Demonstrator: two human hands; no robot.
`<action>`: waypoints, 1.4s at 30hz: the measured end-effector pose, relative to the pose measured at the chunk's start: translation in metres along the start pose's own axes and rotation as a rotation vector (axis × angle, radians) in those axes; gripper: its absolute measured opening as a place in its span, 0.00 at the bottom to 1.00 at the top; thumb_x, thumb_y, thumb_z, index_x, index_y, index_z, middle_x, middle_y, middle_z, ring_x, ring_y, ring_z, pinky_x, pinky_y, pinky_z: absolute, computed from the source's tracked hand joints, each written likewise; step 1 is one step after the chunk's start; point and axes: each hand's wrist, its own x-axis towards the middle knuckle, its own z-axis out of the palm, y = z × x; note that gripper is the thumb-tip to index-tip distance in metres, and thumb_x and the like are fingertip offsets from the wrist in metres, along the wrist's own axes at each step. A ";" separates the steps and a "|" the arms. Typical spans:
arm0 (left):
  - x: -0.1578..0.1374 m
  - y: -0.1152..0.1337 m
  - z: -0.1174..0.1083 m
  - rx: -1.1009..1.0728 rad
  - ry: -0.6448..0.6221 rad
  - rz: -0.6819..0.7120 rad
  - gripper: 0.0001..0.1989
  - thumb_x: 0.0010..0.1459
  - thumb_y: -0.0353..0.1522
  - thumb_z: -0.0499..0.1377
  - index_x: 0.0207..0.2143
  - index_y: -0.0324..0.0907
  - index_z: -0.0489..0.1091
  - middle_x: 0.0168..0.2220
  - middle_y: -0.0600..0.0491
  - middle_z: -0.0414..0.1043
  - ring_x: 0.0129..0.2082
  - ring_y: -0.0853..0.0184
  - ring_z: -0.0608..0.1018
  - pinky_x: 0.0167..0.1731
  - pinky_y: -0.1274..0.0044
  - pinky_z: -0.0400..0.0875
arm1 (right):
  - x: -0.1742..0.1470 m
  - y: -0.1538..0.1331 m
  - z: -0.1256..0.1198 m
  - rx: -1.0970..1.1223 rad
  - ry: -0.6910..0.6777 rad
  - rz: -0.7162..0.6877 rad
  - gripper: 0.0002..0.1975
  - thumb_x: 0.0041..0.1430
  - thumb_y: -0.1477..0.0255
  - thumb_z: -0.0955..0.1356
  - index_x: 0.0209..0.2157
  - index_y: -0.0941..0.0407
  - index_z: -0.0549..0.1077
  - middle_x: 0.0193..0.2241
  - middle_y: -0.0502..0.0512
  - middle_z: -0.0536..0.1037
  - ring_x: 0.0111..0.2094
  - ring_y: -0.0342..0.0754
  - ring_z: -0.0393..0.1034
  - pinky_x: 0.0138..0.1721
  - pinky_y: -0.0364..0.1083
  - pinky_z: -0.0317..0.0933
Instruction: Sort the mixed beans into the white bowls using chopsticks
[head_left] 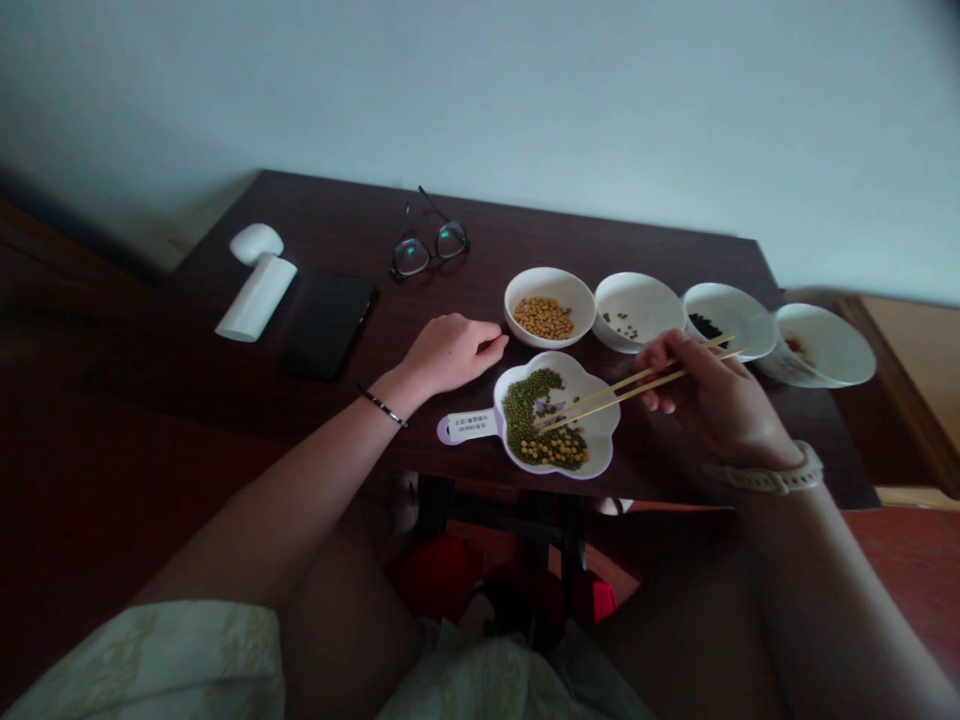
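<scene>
My right hand [709, 395] grips a pair of wooden chopsticks [619, 393]. Their tips reach down among the beans in a flower-shaped white dish [600, 440] with a short labelled handle [472, 426]. Green beans [525, 405] cover much of its left side, and yellow soybeans [555, 453] lie along the near edge. Whether the tips pinch a bean is too small to tell. Left of the dish, my left hand [452, 355] rests on the table with its fingers curled in, close to a white bowl [517, 290] of soybeans [544, 317]. I see nothing in that hand.
Right of the soybean bowl stand a bowl [645, 295] with a few green beans, a bowl [739, 310] with black beans and a bowl [840, 345] with reddish bits. Eyeglasses [431, 250], a black phone [330, 325] and a white device [259, 295] lie on the dark table [337, 215].
</scene>
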 end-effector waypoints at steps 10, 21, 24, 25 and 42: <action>-0.001 -0.003 0.002 -0.002 0.001 0.003 0.22 0.74 0.39 0.56 0.26 0.43 0.75 0.22 0.51 0.75 0.21 0.67 0.69 0.28 0.69 0.50 | 0.017 -0.004 -0.011 0.341 0.193 -0.240 0.14 0.67 0.63 0.78 0.30 0.53 0.77 0.29 0.50 0.74 0.25 0.39 0.67 0.17 0.36 0.59; -0.001 -0.001 0.001 0.027 -0.001 0.006 0.22 0.75 0.39 0.55 0.28 0.44 0.77 0.24 0.50 0.77 0.21 0.65 0.71 0.28 0.69 0.51 | 0.012 -0.014 -0.011 0.139 0.169 -0.193 0.18 0.72 0.59 0.73 0.28 0.52 0.77 0.27 0.54 0.72 0.23 0.42 0.64 0.14 0.41 0.54; -0.001 0.000 -0.001 0.005 -0.001 0.003 0.22 0.74 0.39 0.55 0.27 0.44 0.76 0.23 0.50 0.76 0.21 0.66 0.71 0.29 0.70 0.53 | 0.005 -0.019 -0.014 0.039 0.101 -0.070 0.18 0.71 0.58 0.74 0.28 0.53 0.77 0.28 0.55 0.72 0.22 0.42 0.63 0.14 0.41 0.53; -0.001 0.000 -0.001 -0.003 -0.002 0.003 0.22 0.74 0.39 0.55 0.27 0.44 0.76 0.23 0.51 0.76 0.21 0.66 0.70 0.29 0.70 0.53 | 0.003 -0.019 -0.015 0.008 0.085 -0.048 0.19 0.71 0.57 0.74 0.28 0.53 0.77 0.28 0.55 0.73 0.22 0.42 0.63 0.14 0.42 0.53; 0.001 -0.003 0.001 -0.016 0.000 0.004 0.21 0.74 0.39 0.57 0.26 0.44 0.75 0.23 0.51 0.75 0.21 0.66 0.69 0.29 0.69 0.51 | -0.003 -0.008 -0.009 -0.069 -0.004 -0.044 0.20 0.71 0.55 0.75 0.30 0.54 0.77 0.31 0.53 0.75 0.23 0.41 0.69 0.18 0.41 0.59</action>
